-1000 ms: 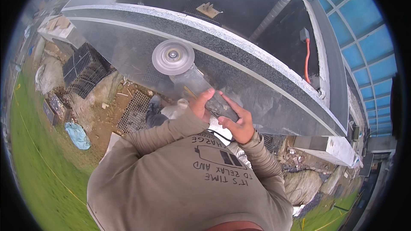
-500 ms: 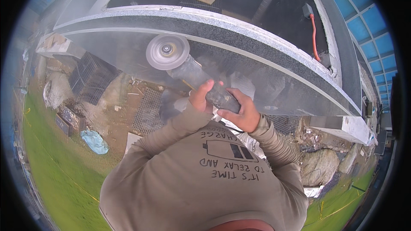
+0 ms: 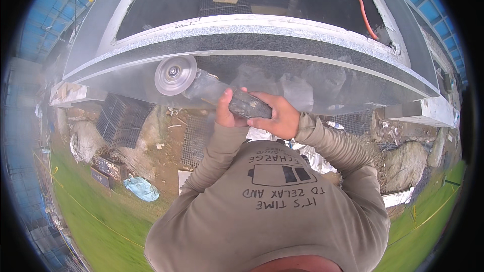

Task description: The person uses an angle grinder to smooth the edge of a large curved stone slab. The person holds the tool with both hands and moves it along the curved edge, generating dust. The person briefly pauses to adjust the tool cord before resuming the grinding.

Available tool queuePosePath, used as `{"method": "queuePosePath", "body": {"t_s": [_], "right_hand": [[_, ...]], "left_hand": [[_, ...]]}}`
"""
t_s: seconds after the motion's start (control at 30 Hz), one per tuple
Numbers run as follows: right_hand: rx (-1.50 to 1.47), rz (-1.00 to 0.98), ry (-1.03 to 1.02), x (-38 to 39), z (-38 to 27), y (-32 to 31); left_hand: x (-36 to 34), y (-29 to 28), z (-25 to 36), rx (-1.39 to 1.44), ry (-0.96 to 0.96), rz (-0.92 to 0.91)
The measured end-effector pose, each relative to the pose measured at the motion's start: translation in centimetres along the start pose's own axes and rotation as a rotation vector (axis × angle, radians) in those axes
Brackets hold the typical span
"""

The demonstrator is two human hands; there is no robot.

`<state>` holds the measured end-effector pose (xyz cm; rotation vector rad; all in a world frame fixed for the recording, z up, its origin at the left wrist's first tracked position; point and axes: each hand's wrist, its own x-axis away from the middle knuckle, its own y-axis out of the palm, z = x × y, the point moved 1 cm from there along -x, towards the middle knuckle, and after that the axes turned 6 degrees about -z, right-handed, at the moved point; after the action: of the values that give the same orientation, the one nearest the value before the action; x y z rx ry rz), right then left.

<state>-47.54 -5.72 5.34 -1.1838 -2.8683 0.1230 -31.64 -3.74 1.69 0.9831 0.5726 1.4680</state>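
Note:
A dusty grey angle grinder (image 3: 207, 86) is held crosswise in front of me by both hands. Its round disc (image 3: 175, 76) points left, looks blurred as if spinning, and overlaps the light front edge line of a dark stone slab (image 3: 282, 45). My left hand (image 3: 228, 110) is wrapped round the middle of the grinder's body, its thumb up. Around the rear end of the body closes my right hand (image 3: 281, 116). Pale dust hazes the slab's front face, so I cannot tell whether the disc touches it.
An orange conduit (image 3: 364, 12) runs from a grey box inside the dark recess beyond the slab. White blocks (image 3: 426, 111) stand under the slab's ends. Below lie dark mesh crates (image 3: 123, 118), a light blue bag (image 3: 141, 189), sacks and rubble, with green ground (image 3: 96, 211) nearer.
The grinder and both hands have shifted left along the slab, and the disc now overlaps its front edge line. My view has also moved, showing more of the recess. Both grips stay closed.

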Motion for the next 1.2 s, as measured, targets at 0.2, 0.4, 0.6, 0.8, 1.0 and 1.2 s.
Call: {"method": "queuePosePath", "body": {"t_s": [0.2, 0.4, 0.6, 0.8, 1.0, 1.2], "right_hand": [[-0.006, -0.044, -0.005, -1.5, 0.3, 0.1], [-0.028, 0.021, -0.016, -2.8, 0.7, 0.8], [-0.090, 0.008, 0.037, -0.7, 0.4, 0.1], [-0.011, 0.028, 0.016, 2.5, 0.0, -1.2], [-0.041, 0.052, 0.022, 5.0, -0.4, -2.3], [-0.016, 0.084, 0.033, 6.0, -0.2, -2.5]], "left_hand": [[-0.5, -0.5, 1.2, -0.017, 0.029, 0.073], [-0.8, -0.3, 2.1, -0.014, 0.035, 0.068], [-0.3, 0.0, 0.6, -0.025, 0.040, 0.027], [-0.1, 0.4, -2.3, -0.034, -0.001, -0.035], [0.6, 1.5, -4.0, -0.036, -0.094, -0.120], [1.0, 2.0, -4.5, 0.039, -0.228, -0.152]]}}
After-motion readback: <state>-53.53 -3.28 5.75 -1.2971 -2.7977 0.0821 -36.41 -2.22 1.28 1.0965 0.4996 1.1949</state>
